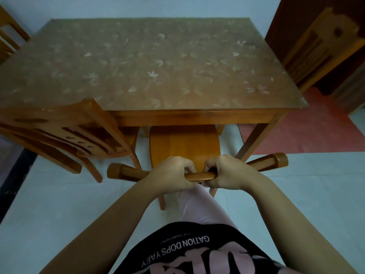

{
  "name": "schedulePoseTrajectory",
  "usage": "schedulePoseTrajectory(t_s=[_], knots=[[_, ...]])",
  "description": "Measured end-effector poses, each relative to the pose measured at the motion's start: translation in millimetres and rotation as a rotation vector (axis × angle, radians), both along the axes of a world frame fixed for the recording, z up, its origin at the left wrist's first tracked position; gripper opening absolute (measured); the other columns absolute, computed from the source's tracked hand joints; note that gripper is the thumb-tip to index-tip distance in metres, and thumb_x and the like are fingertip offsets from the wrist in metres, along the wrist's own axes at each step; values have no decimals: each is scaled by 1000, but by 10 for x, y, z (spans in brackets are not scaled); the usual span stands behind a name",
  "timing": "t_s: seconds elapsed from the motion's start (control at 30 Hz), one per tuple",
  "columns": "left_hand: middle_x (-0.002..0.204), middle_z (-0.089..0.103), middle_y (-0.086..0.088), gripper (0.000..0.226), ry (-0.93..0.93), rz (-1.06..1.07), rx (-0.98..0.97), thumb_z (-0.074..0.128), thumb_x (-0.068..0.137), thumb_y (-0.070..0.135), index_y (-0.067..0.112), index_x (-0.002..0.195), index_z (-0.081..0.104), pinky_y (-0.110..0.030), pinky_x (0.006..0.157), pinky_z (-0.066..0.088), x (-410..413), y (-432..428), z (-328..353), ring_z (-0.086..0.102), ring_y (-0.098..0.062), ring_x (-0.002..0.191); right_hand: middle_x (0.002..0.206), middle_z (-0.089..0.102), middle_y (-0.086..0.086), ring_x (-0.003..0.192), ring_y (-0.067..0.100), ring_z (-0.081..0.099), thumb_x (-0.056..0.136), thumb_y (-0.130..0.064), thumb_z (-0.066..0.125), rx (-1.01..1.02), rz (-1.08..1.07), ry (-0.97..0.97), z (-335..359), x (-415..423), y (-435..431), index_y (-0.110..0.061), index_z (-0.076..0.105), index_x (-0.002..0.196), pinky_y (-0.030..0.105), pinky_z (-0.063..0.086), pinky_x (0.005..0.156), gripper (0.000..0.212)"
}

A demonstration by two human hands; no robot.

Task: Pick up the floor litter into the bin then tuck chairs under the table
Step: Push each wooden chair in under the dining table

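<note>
Both hands are clamped on the top rail (199, 176) of a wooden chair (184, 147). The left hand (173, 173) and right hand (227, 173) sit close together near the rail's middle, knuckles up and fingers curled over its far edge, so the fingertips are hidden from here. A short stretch of rail shows between the two hands, and its rounded ends stick out on either side. Just beyond the hands lies the chair's seat, its front part already under the near edge of the worktop (158, 66) and lost in shadow there. Two of the chair's legs show below the hands, partly covered by the person's pink trouser leg (197, 206). The worktop carries a glossy cover with a pale leaf pattern. To the left of the left hand a second chair (59, 131) stands at the worktop's near corner, its slatted back blurred and cut off by the frame's edge. How far its seat goes under I cannot tell. Well beyond the right hand, past the worktop's far corner, a third chair (320, 50) stands against dark wood panelling, its outline soft. A sliver of another chair (7, 38) pokes in at the far left. A red mat (316, 135) lies on the pale floor (59, 194) off to the right. The lettering on the person's black shirt (197, 250) is only partly readable.
</note>
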State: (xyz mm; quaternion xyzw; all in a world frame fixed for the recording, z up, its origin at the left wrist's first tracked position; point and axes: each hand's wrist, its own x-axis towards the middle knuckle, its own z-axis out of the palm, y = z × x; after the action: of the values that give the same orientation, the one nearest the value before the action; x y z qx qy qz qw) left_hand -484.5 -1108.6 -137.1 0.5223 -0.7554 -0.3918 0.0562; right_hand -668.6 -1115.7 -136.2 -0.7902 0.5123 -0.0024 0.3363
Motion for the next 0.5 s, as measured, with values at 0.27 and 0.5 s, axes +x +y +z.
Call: schedulePoseTrajectory(t_s=[0.27,0.5], knots=[[82,62,12,12,-71,-29,-30,70,75,31,24,84,68,-21,55,45,-44,-905,34,55,-4,73,74,65,3,65,20,58,76,-33,69,-22,-53,-1,-28,4,-812,-17,64,78,34,46,55,17],[77,68,9,12,-31,-5,-39,72,67,36,31,73,63,-38,71,54,-72,-1576,-60,63,-7,73,50,44,-6,47,12,40,76,-34,65,-178,-17,68,-81,-53,-1422,-24,44,56,24,27,44,30]])
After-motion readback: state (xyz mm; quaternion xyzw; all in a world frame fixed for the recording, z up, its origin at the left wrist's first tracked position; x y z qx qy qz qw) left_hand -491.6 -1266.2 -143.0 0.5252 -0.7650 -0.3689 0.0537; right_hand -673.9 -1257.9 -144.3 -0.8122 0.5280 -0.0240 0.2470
